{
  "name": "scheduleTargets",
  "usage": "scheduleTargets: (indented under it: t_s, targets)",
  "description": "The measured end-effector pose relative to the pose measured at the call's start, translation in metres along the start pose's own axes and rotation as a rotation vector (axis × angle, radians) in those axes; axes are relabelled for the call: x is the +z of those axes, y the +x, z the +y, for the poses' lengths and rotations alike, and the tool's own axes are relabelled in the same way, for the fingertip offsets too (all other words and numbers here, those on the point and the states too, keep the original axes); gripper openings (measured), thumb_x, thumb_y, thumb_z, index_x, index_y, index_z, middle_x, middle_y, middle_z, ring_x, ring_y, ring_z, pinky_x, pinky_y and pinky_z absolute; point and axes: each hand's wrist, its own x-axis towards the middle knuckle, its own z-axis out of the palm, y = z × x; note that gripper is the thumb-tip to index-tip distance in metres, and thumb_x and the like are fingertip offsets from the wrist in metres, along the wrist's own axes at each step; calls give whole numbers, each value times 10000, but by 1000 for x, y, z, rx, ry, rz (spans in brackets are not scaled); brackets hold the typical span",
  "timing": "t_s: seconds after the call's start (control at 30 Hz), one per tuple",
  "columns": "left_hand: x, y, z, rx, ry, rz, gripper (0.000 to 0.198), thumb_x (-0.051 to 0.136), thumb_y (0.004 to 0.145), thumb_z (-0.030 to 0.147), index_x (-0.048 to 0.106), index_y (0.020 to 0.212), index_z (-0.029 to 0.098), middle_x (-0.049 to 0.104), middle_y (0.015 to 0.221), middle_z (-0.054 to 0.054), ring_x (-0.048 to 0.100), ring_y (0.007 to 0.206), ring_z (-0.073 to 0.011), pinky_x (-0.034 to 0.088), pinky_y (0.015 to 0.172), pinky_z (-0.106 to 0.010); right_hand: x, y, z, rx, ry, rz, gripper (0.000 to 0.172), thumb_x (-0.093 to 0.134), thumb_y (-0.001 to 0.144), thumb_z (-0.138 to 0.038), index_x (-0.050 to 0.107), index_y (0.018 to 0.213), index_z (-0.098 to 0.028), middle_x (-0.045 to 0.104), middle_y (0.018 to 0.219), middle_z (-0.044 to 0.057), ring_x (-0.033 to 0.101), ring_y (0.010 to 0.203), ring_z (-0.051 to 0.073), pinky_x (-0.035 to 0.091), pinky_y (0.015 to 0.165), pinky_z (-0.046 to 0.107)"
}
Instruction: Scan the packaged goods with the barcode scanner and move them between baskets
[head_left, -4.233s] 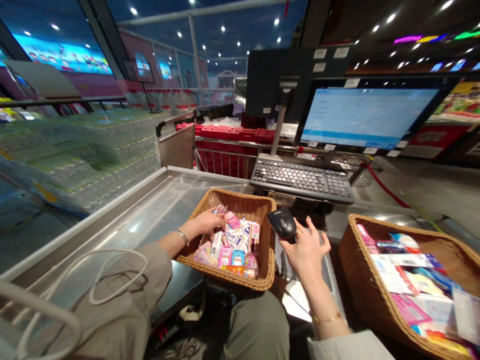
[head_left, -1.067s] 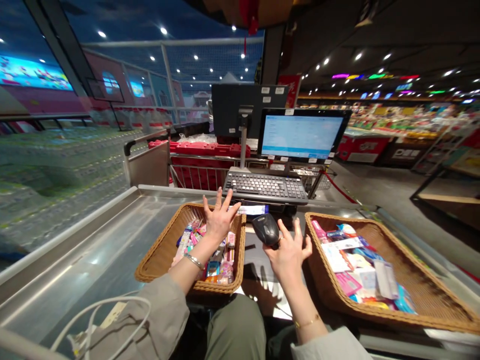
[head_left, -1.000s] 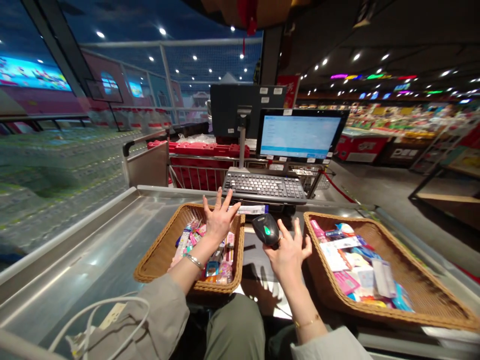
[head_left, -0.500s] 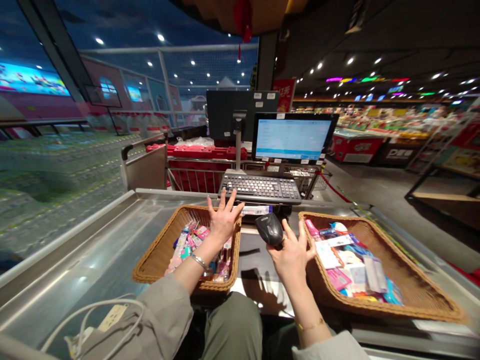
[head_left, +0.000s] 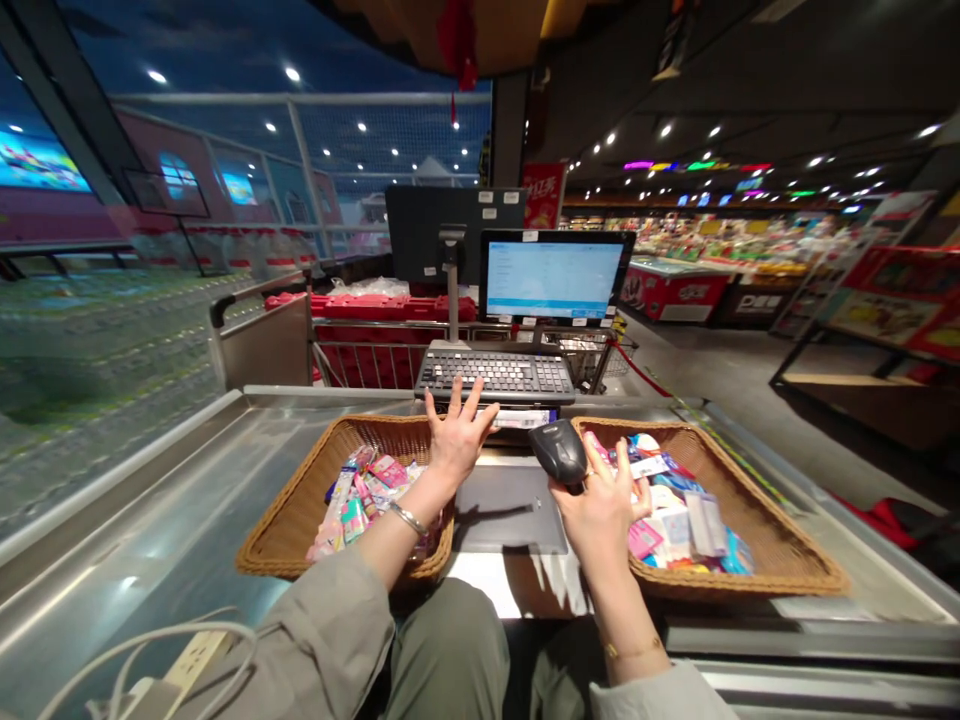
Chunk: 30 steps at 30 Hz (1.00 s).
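Right hand (head_left: 600, 505), holding scanner (head_left: 559, 452), has shifted, partly hiding a basket (head_left: 772, 525).

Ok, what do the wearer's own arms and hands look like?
Both hands are ungloved. Left hand: broad silver-coloured bangle at the wrist, loose grey-beige sleeve ending on the forearm. Right hand: thin gold-coloured bracelet, pale grey cuff below it.

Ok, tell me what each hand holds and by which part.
The right hand grips the black scanner just below its head. The left hand seems to hold a slim package by its left end; the contact is hidden.
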Motion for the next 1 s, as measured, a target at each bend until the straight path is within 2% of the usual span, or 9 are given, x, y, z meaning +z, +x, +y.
scheduleTargets:
  t_s: [0.1,0.27,0.43,0.67,0.87,1.0]
  targets:
    - [5,6,13,17,-15,11,323,566,942,420,640,1250,360,361,1563,-51,115,1513,-315,-96,1146,-706,-4,1,10,44,-17,24,257,556,814,-387,730,898,-217,651,1299,73,316,1411,355,154,1065,604]
    - [11,13,35,42,-42,17,324,547,949,437,634,1252,359,353,1566,-42,113,1512,-315,-95,1147,-702,-12,3,26,97,-36,52,327,548,827,-430,725,996,-213,656,1284,97,325,1401,352,141,1067,600]
    - [16,20,56,52,-90,11,304,571,939,419,647,1228,359,379,1553,-44,130,1511,-313,-94,1145,-707,-20,8,40,152,-70,75,351,530,830,-488,731,916,-213,674,1247,104,325,1402,338,133,1081,574]
    - [24,30,85,59,-124,-7,298,567,934,455,659,1202,362,391,1550,-36,160,1505,-330,-77,1139,-724,-33,14,60,206,-104,120,460,503,838,-525,706,1091,-198,668,1251,133,333,1401,327,145,1091,572]
    - [30,35,110,66,-179,-69,310,552,949,415,637,1245,374,339,1576,-27,145,1508,-341,-27,1135,-748,-45,17,81,283,-139,144,403,495,825,-511,721,961,-205,681,1217,139,346,1391,324,131,1093,558]
    - [33,37,127,87,-207,-91,302,534,962,384,632,1248,366,339,1578,-33,161,1505,-343,-6,1133,-754,-52,17,96,320,-153,175,415,526,806,-505,717,975,-179,668,1216,171,349,1389,318,137,1092,550]
